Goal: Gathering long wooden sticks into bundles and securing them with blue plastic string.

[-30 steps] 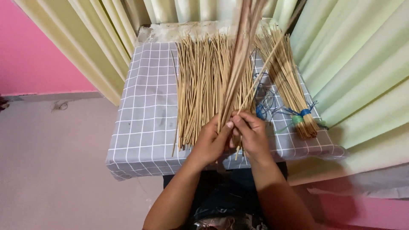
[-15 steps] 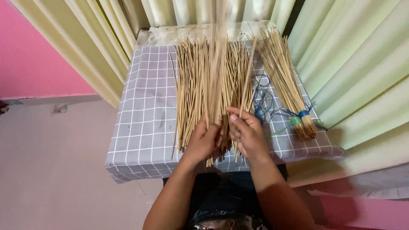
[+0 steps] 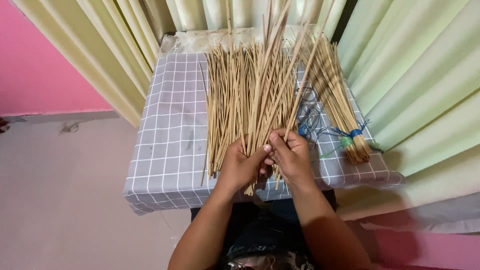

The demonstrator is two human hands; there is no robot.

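Note:
A wide layer of thin straw-coloured sticks (image 3: 235,95) lies on a small table covered with a grey checked cloth (image 3: 167,135). My left hand (image 3: 241,165) and my right hand (image 3: 290,155) meet at the near end of the pile, both closed around a bunch of sticks (image 3: 272,70) that fans upward and away from me. A few sticks in the bunch splay out to the right. A tied bundle of sticks (image 3: 337,100), bound with blue and green string near its base, lies on the right side of the table.
Loose blue string (image 3: 310,120) lies between the pile and the tied bundle. Pale green curtains (image 3: 415,85) hang behind and to the right of the table. A pink wall (image 3: 45,65) and bare floor (image 3: 65,200) are at the left.
The bunch in my hands has swung from leaning right, to upright, and now fans out again. My hands have stayed at the pile's near end.

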